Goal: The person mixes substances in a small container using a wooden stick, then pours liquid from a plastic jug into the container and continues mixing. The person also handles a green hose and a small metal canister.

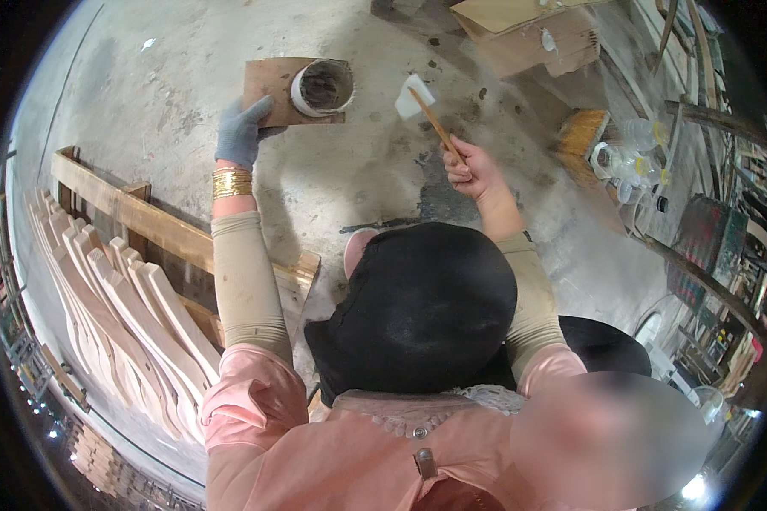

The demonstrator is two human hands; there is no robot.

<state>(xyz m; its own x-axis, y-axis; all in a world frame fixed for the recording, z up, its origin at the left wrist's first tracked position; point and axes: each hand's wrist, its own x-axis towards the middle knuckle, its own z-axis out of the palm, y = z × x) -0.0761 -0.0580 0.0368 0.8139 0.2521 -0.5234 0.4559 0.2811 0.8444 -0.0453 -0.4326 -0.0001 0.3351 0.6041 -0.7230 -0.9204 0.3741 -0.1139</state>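
Note:
My left hand [243, 132], in a grey glove, is closed on the left edge of a flat brown board [270, 81], thumb on top. On the board stands a round tub [298, 89] with a whitish wall and a dark, stained inside. Away to the right, my bare right hand [471, 169] grips a thin wooden stick [441, 129] near its lower end. The stick's far end overlaps a flat white piece [406, 106]; I cannot tell whether that piece is fixed to it. A gap of concrete floor separates the board from the white piece.
Curved pale wooden parts [128, 298] lean in a row at the left, beside a wooden pallet frame [136, 204]. Cardboard [520, 47] lies at the far right. Clear plastic bottles [643, 134] stand by a yellowish box [584, 136] on the right. A black-covered shape [418, 307] is close before me.

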